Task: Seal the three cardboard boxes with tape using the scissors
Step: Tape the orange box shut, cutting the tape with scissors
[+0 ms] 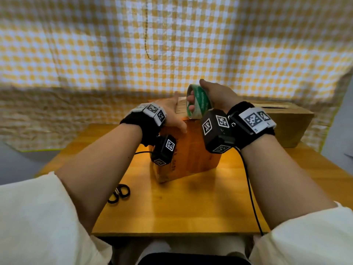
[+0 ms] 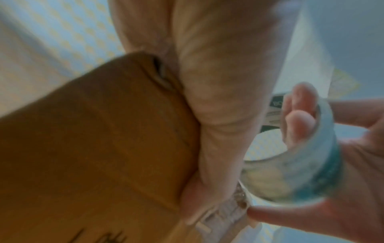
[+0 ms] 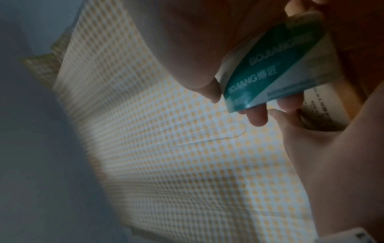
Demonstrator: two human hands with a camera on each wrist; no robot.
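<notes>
A brown cardboard box (image 1: 191, 150) stands mid-table with a white label (image 1: 181, 106) on top. My left hand (image 1: 174, 111) lies flat on its lid, fingers straight and pointing away. My right hand (image 1: 212, 94) grips a green and white tape roll (image 1: 200, 102), fingers through its core, and holds it on edge just above the lid, beside the left hand. The left wrist view shows the box (image 2: 93, 139), the roll (image 2: 318, 164) and what looks like a clear strip of tape (image 2: 239, 203) by the lid. The right wrist view shows the roll (image 3: 276, 62). Black-handled scissors (image 1: 119, 194) lie near the front left.
A second, larger cardboard box (image 1: 290, 121) stands at the back right, partly off the wooden table (image 1: 191, 207). A yellow checked cloth (image 1: 172, 44) hangs behind. A black cable (image 1: 250, 188) runs from my right wrist toward my lap.
</notes>
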